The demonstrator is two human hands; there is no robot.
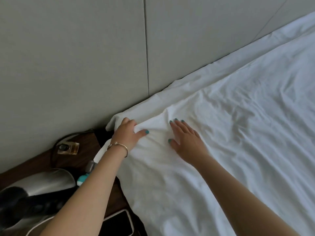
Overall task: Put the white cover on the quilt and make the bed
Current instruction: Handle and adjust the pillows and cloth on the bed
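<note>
At the bed's head corner, beside the dark bedside surface (80, 155), the left hand (127, 135) pinches the white cover's (221, 150) corner in closed fingers while the right hand (185, 138) presses flat, open-fingered, suggesting only smoothing remains.

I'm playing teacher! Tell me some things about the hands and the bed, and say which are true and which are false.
1. The left hand pinches a fold of the white cover. True.
2. The right hand is a closed fist. False: it lies flat and open on the cover.
3. A bracelet circles the left wrist. True.
4. A phone lies on the bed. False: it sits on the dark bedside table.
</note>
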